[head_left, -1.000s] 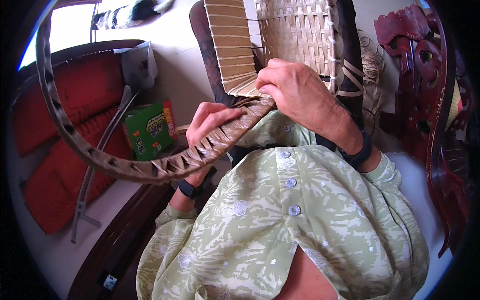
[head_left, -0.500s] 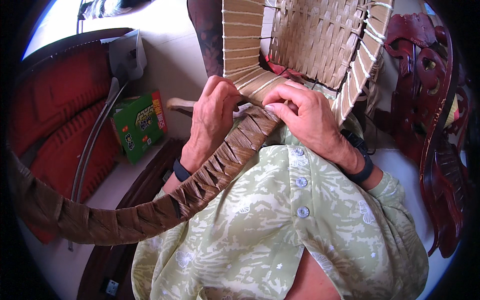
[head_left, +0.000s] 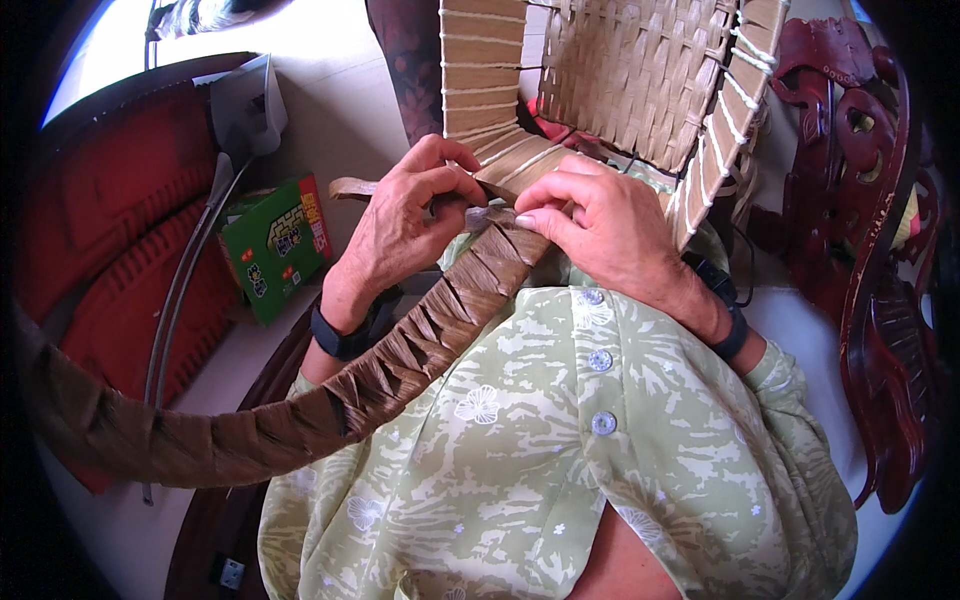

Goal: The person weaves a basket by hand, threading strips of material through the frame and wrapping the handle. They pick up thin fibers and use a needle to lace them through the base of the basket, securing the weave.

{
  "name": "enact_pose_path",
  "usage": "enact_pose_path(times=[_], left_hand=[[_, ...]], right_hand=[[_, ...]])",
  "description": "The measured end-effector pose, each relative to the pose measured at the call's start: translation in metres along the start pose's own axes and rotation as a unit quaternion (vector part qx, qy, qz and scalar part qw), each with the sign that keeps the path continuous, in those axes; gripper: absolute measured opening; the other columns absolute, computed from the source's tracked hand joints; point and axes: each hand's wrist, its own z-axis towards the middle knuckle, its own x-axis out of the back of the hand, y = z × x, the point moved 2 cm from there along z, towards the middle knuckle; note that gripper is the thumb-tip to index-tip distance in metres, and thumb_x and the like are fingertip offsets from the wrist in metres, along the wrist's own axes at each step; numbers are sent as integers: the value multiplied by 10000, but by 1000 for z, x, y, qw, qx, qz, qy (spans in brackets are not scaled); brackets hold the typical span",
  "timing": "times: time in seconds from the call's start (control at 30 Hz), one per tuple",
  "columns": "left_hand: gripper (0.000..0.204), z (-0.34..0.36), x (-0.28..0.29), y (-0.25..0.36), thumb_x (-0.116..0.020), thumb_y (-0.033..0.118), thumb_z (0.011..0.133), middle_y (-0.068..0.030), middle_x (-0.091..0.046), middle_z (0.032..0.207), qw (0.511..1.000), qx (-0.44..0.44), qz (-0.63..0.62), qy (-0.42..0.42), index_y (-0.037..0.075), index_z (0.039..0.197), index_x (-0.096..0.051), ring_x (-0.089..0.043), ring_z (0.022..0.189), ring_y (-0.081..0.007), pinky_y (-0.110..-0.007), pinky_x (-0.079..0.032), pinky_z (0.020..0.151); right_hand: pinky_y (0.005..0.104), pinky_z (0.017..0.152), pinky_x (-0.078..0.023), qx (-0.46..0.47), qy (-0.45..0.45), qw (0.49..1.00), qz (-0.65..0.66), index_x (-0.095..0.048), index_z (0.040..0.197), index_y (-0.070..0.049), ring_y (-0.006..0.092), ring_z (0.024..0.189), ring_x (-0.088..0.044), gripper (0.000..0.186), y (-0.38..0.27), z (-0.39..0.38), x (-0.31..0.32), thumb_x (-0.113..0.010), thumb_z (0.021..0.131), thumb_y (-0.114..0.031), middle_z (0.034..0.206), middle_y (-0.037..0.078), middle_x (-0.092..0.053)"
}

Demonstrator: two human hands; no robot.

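Note:
A thick curved handle point(head_left: 450, 310), wrapped in overlapping brown flat strips, sweeps from the left edge up to the near rim of a woven basket point(head_left: 632, 80). Above the handle's upper end, my left hand point(head_left: 415, 205) is closed on a narrow brown strip point(head_left: 497, 192). A tan-brown end of what looks like the same strip pokes out left of that hand. My right hand point(head_left: 595, 220) is closed too, its thumb and forefinger pinching at the strip and the wrapped end. White cord is lashed around the basket's rim. My fingers hide the joint partly.
Left of me stands a green and red box point(head_left: 280, 248) near a red ridged seat or panel point(head_left: 150, 330) with a metal bar. Dark red carved wooden furniture point(head_left: 870, 220) rises on the right. My patterned green shirt point(head_left: 540, 400) lies just below the handle.
My left hand has shifted slightly and its wrist has turned, with the fingers lifted a little. The protruding strip end has moved up. My right hand has slid slightly left.

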Motion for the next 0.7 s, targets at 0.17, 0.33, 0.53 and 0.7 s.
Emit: enact_pose_path(times=[0.17, 0.33, 0.53, 0.7], left_hand=[[134, -4, 3, -2, -754, 102, 894, -40, -583, 1118, 981, 67, -169, -63, 6, 987, -743, -596, 997, -153, -295, -505, 846], [146, -2, -8, -8, -792, 94, 874, -27, -595, 1091, 954, 86, -284, -34, 32, 1003, -762, -586, 1008, -132, -271, -488, 868], [153, -3, -14, -10, -791, 87, 877, -24, -604, 1085, 945, 87, -315, -16, 55, 1025, -768, -579, 1026, -126, -267, -479, 880], [93, -1, -16, -5, -776, 61, 882, -24, -608, 1092, 951, 84, -299, -5, 39, 967, -744, -575, 1037, -120, -261, -465, 896]], right_hand=[[413, 743, -529, -14, -5, 1000, -25, -729, 882, -94, 288, 839, -684, 152, -4, 1, -1, -703, 865, -242, 896, 79, -687], [326, 663, -507, -18, -21, 999, -17, -744, 974, -101, 199, 735, -650, 158, -2, 1, 0, -750, 863, -213, 867, 43, -660], [382, 717, -529, -71, -36, 995, 62, -753, 958, -96, 247, 791, -690, 236, 3, 3, 0, -763, 845, -304, 851, 61, -699], [358, 679, -530, -145, -65, 981, 109, -745, 931, -66, 212, 749, -693, 220, 5, 1, 4, -762, 848, -269, 845, 61, -710]])
